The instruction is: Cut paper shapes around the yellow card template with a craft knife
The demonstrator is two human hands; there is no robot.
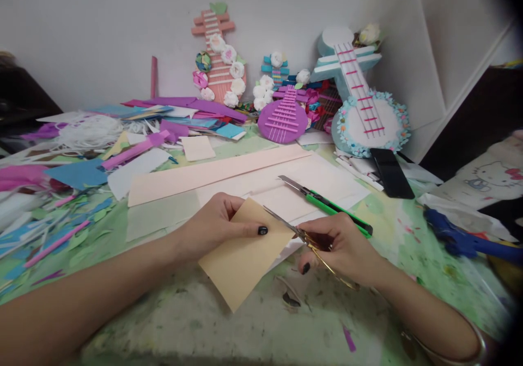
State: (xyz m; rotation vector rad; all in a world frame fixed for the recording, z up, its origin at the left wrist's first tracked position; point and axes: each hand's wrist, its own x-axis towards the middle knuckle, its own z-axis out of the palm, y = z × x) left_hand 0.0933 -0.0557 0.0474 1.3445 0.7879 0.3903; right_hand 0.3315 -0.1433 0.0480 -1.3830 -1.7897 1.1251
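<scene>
My left hand (223,227) pinches a pale yellow sheet of paper (241,260), its thumb lying across the top face. The sheet is held tilted above the table. In my right hand (347,246) is a pair of scissors with gold handles (312,243); the blades lie at the sheet's upper right edge, and whether they are cutting in cannot be made out. Just beyond the right hand, a green utility knife (335,208) rests with its blade out on white paper (322,175). A long pale pink strip (212,172) lies behind the left hand.
Coloured paper scraps (81,170) and white strings (96,132) cover the left side. Paper lute-shaped crafts, including a purple one (281,121) and a light blue one (368,110), lean at the back. A black phone (392,172) and a blue glue gun (453,235) lie right.
</scene>
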